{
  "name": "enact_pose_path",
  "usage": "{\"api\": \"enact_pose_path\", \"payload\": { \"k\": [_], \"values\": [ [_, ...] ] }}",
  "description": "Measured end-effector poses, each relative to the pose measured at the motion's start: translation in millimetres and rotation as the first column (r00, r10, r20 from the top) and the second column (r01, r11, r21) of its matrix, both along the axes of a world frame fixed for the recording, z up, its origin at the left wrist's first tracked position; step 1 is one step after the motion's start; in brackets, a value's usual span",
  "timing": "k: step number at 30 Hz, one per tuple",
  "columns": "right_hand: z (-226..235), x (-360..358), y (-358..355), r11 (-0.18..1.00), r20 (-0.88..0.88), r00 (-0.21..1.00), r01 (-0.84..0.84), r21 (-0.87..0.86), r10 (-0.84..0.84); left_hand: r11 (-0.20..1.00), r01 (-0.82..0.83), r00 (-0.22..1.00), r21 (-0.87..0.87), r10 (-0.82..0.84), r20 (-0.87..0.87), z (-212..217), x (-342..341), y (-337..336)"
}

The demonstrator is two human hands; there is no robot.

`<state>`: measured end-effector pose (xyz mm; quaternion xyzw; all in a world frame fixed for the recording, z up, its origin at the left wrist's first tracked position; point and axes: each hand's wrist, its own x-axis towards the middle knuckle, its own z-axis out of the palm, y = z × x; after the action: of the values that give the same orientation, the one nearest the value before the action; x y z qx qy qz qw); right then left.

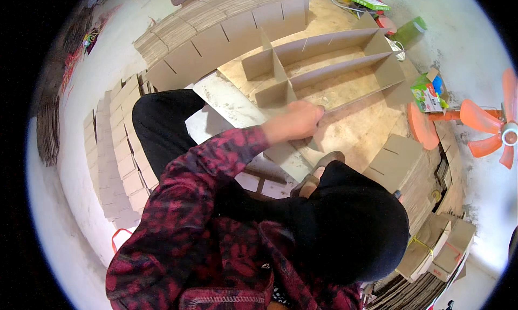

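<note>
A left hand (295,121) grips the near end of a long cardboard strip (360,98), fingers closed on it. The strip runs toward two o'clock beside the slotted divider grid (324,59). Right hand unseen.

Cardboard workshop: stacked slotted strips (116,148), half-built divider grid (324,61).

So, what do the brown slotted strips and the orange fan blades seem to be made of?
The brown slotted strips look like corrugated cardboard: matte tan faces, thin cut edges, slits that interlock into a grid. The orange fan blades seem to be moulded plastic, smooth with a slight sheen; the material is less certain. The left hand grips one strip.
</note>
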<state>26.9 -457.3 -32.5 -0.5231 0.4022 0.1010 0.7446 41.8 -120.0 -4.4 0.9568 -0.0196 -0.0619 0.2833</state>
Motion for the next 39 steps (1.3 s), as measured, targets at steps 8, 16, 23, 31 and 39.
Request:
{"api": "enact_pose_path", "payload": {
  "k": [8, 16, 23, 31, 39],
  "values": [
    [-4, -19, -65, 0.869, 0.167, 0.977, -0.031, -0.494, 0.129, 0.989, -0.094, 0.995, 0.11, 0.091, 0.039, 4, -94, 50],
    [125, 51, -23, 0.245, 0.327, 0.579, 0.217, -0.945, 0.747, 0.982, -0.164, 0.986, 0.095, 0.16, 0.046, 1, -84, 40],
    [133, 153, 86, 0.479, 0.371, 0.395, -0.223, -0.849, 0.841, 0.987, -0.143, 0.986, 0.078, 0.149, -0.073, 9, -76, 36],
    [117, 226, 131, 0.188, 0.128, 0.244, -0.243, -0.952, 0.961, 0.984, -0.08, 0.986, 0.159, 0.101, -0.129, 18, -90, 56],
    [151, 163, 153, 0.213, 0.218, -0.006, -0.197, -0.957, 0.976, 0.993, -0.111, 0.991, 0.039, 0.113, -0.076, 10, -80, 46]
  ]
}}
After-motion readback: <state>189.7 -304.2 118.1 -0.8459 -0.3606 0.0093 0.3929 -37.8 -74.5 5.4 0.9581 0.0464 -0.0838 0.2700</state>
